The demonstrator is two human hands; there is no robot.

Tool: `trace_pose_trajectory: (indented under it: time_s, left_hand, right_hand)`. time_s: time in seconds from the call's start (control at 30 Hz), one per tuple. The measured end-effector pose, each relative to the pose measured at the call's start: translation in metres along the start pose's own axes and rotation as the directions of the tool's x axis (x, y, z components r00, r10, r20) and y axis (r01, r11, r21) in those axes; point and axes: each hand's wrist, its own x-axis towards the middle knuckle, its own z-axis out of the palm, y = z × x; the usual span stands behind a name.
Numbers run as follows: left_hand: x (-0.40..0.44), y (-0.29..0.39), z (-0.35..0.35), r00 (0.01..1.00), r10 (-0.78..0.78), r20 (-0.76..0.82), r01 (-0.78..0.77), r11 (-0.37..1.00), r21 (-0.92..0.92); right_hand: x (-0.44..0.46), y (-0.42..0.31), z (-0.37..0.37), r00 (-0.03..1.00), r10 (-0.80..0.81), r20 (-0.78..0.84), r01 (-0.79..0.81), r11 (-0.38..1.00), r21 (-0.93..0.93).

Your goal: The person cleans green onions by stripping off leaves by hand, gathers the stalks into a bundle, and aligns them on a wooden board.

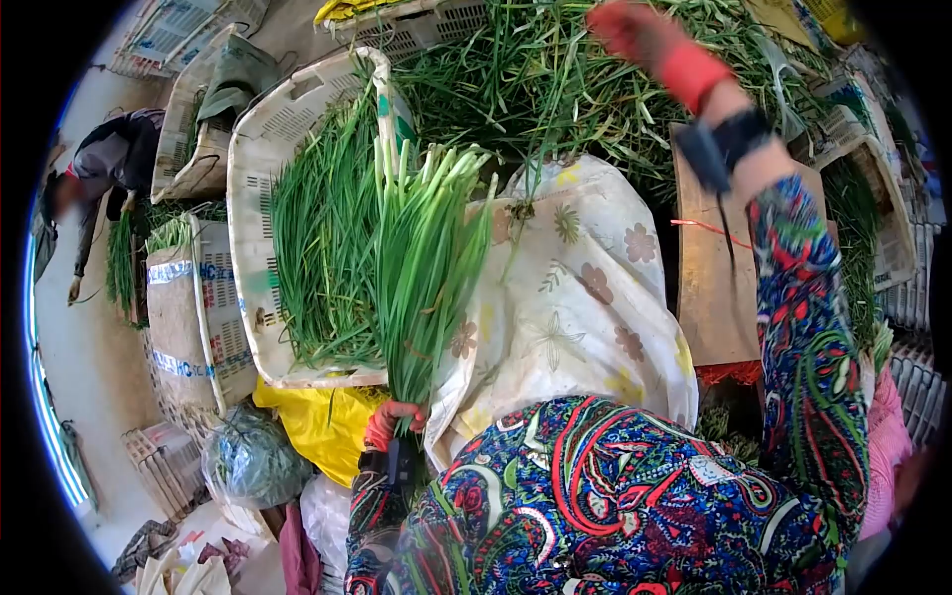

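My left hand [394, 420], in a red glove, is closed around the leaf ends of a bunch of chives [426, 268]. The pale stem ends of that bunch point away from me, and it rests against the near right side of a white plastic crate [248, 297]. More chives [327, 228] lie inside the crate. Over a heap of loose long greens [516, 79] at the back, my right hand [635, 40] is raised, also in a red glove. Motion smears its fingers, so their hold is unclear. A floral cloth [585, 288] covers my lap.
A wooden board [714, 268] stands on the right beside more crates [878, 198]. At left are a taped box [183, 307], a yellow bag [322, 421] and a clear bag of greens [253, 456]. Another person [109, 159] bends over greens at far left.
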Motion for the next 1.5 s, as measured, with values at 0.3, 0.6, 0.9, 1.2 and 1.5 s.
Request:
trace_pose_trajectory:
  time_s: [0.3,0.6,0.9,1.2,1.5]
  left_hand:
    - [-0.006,0.0,0.012,0.996,-0.061,-0.066,0.048,0.98,-0.191]
    - [-0.004,-0.006,0.009,0.999,0.008,-0.038,-0.015,0.984,-0.176]
    - [-0.002,-0.002,0.003,0.999,-0.023,-0.044,0.023,1.0,-0.007]
    - [-0.01,0.016,0.033,0.957,-0.057,-0.283,0.089,0.991,0.102]
    - [-0.021,0.031,0.045,0.93,0.045,-0.366,0.129,0.889,0.438]
  right_hand:
    - [-0.103,0.098,0.245,0.813,0.509,0.282,-0.421,0.85,-0.317]
    - [-0.071,0.092,0.209,0.895,0.447,-0.003,-0.372,0.75,0.547]
    - [-0.023,0.01,0.093,0.957,0.054,-0.284,0.152,0.742,0.653]
    - [-0.071,0.134,0.234,0.889,0.452,0.073,-0.387,0.828,-0.406]
    - [-0.002,0.076,0.1,0.999,-0.033,-0.031,0.044,0.583,0.811]
